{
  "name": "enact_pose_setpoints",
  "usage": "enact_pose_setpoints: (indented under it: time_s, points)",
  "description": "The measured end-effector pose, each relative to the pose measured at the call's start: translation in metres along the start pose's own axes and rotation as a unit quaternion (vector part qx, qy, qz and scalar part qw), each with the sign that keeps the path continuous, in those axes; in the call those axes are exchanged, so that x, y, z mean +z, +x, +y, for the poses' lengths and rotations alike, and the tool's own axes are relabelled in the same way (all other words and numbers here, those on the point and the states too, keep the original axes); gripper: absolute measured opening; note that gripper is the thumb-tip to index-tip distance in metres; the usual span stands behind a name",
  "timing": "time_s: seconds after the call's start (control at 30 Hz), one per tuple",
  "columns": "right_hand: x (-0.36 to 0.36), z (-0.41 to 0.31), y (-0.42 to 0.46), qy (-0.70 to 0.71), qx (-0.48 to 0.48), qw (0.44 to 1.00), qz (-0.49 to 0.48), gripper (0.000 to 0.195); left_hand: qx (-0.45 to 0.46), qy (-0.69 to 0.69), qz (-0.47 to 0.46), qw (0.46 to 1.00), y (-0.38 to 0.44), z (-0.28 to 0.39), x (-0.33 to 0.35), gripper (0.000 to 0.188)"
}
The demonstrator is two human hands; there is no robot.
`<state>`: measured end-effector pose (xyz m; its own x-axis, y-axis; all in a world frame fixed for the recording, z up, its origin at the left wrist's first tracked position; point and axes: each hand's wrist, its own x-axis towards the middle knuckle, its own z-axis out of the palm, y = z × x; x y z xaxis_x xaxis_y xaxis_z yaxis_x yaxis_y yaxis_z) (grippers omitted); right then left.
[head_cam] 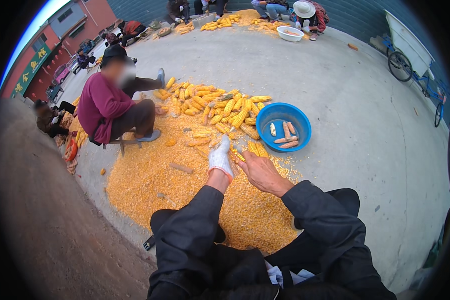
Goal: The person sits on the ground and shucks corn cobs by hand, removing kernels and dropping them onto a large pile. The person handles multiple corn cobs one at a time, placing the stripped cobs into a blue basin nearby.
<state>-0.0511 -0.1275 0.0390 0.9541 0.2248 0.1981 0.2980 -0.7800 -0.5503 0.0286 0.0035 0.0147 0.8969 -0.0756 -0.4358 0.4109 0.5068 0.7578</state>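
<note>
My left hand (220, 157) wears a white knitted glove with an orange cuff and is closed against one side of a partly shelled corn cob (236, 153). From the other side my bare right hand (261, 171) grips the same cob, which still bears rows of yellow kernels. Under both hands spreads a large heap of loose corn kernels (153, 183). Beyond them lies a pile of whole yellow ears (228, 107). To the right of that pile stands a blue plastic basin (307, 129) with several bare cobs in it. My left fingers are partly hidden.
On the left, a person in a purple top (101, 101) sits on a low stool at the heap's edge. Several other people crouch farther off beside more corn. A white basin (290, 37) stands near the back wall, and a blue cargo tricycle (408, 67) is at the right.
</note>
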Motion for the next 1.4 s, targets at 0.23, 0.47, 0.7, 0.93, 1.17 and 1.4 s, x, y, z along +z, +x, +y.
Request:
enact_pose_setpoints:
  time_s: [0.23,0.47,0.7,0.93,1.17,1.4]
  points:
    - [-0.006,0.001,0.003,0.165,0.052,0.985,-0.011,0.037,0.126,0.141,0.016,0.982,0.002,0.002,0.000,0.037]
    - [-0.005,0.007,0.005,0.285,0.166,0.944,-0.021,0.037,0.102,0.122,0.004,0.987,0.003,0.003,0.004,0.034]
    - [-0.001,0.003,0.000,-0.059,-0.022,0.998,-0.012,0.035,0.052,0.033,0.006,0.998,0.007,-0.008,-0.002,0.031]
    - [0.004,0.005,-0.002,0.055,-0.005,0.998,-0.012,0.035,0.119,0.147,-0.006,0.982,-0.004,0.000,0.000,0.025]
    - [-0.015,-0.007,-0.001,0.386,0.196,0.898,-0.075,0.042,0.270,0.351,0.045,0.896,0.003,-0.002,-0.010,0.039]
    - [-0.011,0.017,0.005,0.125,0.063,0.990,-0.013,0.038,0.189,0.227,0.011,0.955,-0.003,0.006,0.006,0.040]
